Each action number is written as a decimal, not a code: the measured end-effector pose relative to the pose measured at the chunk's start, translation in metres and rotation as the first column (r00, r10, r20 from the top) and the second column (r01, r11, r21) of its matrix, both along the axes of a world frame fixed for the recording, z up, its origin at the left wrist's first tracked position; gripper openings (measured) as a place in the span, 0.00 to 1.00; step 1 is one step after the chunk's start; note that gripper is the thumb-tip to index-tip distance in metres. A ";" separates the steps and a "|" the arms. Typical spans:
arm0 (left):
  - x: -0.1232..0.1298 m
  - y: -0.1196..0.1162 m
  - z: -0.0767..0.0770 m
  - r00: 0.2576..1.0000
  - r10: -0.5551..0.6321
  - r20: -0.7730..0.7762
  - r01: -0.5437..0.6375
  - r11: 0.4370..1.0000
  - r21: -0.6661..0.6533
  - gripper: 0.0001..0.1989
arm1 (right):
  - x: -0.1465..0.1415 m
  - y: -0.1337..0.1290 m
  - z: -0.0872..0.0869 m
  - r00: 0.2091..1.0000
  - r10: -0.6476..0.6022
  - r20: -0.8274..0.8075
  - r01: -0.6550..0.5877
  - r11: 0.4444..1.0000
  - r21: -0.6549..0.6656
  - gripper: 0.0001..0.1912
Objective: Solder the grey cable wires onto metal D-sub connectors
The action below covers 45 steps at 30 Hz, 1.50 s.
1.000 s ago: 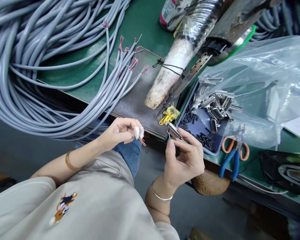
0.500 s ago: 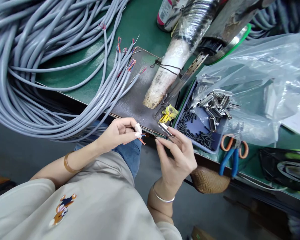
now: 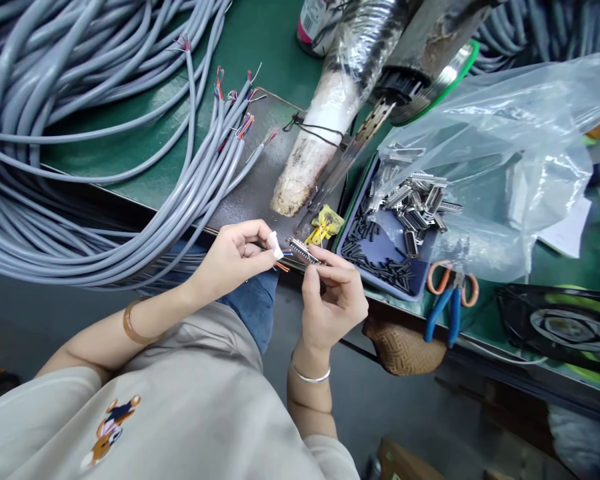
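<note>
Near the bench's front edge, my left hand (image 3: 245, 250) is closed in a pinch, with white coverings on thumb and fingertip. Coloured wires (image 3: 281, 265), orange and blue among them, stick out past those fingertips; the cable behind them is hidden by the hand. My right hand (image 3: 333, 287) pinches a metal multi-pin connector (image 3: 304, 251) between thumb and fingers. The connector's pin row lies just right of the wire ends; whether they touch I cannot tell. Behind the connector sits a yellow clip-like piece (image 3: 325, 225), under the soldering iron's long metal barrel (image 3: 330, 177).
Grey cables (image 3: 145, 247) with stripped ends fill the left. A wrapped white tube (image 3: 300, 167) slants over a metal plate (image 3: 240, 200). At right are a blue tray (image 3: 380, 283) of connectors and black sleeves, a plastic bag (image 3: 480, 140), pliers (image 3: 447, 300) and a black fan-like object (image 3: 570, 327).
My right hand has brought the connector left and turned it, closer to the wires in my left hand. The whole view has shifted slightly, so the bench items appear further left.
</note>
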State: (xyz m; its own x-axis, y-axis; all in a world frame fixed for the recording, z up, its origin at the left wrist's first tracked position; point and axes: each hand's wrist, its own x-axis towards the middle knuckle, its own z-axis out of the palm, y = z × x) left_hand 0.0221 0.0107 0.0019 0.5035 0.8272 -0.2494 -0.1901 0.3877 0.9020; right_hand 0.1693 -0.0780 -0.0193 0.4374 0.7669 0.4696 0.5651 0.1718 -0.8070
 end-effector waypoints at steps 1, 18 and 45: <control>0.001 0.000 -0.001 1.000 0.008 -0.003 -0.008 1.000 0.000 0.09 | 0.000 0.001 -0.001 1.000 0.000 -0.011 0.000 1.000 0.005 0.04; 0.013 0.004 -0.002 0.992 0.124 -0.009 -0.123 0.988 0.098 0.09 | 0.000 0.013 0.003 0.993 0.028 0.114 -0.034 0.998 0.047 0.08; 0.016 0.001 0.005 0.974 0.207 -0.092 -0.184 0.960 0.213 0.08 | 0.002 0.022 0.009 0.986 0.015 0.167 -0.026 0.998 0.062 0.08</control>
